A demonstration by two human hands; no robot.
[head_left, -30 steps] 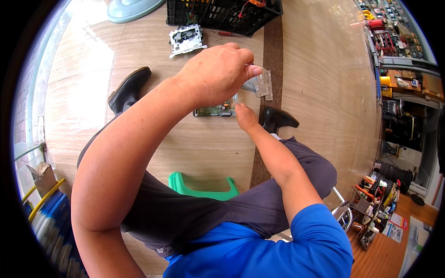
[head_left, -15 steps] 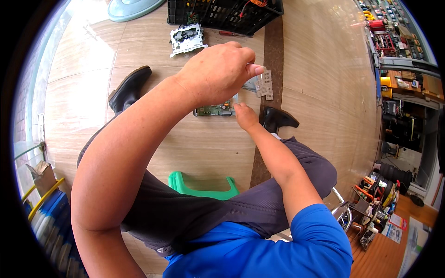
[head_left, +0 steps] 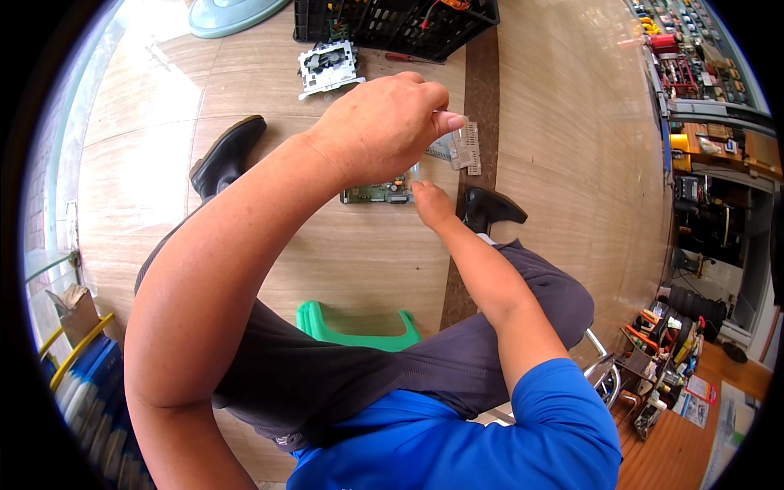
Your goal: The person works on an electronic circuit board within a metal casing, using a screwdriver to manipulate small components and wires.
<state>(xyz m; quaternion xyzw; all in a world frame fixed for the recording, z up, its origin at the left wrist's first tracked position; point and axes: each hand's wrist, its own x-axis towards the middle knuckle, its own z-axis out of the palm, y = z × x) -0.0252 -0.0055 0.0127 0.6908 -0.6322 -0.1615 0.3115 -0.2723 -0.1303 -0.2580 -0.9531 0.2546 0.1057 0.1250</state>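
Large in the middle, my left hand point(head_left: 388, 126) is raised with its fingers curled in and the thumb pressed against them. Whatever it grips, if anything, is hidden behind the fingers. Lower down, my right hand point(head_left: 433, 204) is closed, its fingertips at the right end of a green circuit board point(head_left: 376, 193). A pale, clear strip shows just above those fingertips, too small to name, and I cannot make out what they hold. Part of the board is covered by my left wrist. Beyond the left thumb lie grey metal plates with rows of slots point(head_left: 466, 151).
A white metal drive mechanism point(head_left: 329, 69) lies on the tiled floor, near a black plastic crate point(head_left: 384, 31) and a red-handled screwdriver point(head_left: 398, 58). My black boots point(head_left: 233, 155) flank the board. Close to me stands a green stool point(head_left: 355, 336). Cluttered tools fill a wooden bench point(head_left: 674, 445) at right.
Almost everything stays in place. Both hands keep the same closed pose, with only a very slight upward shift in the picture.
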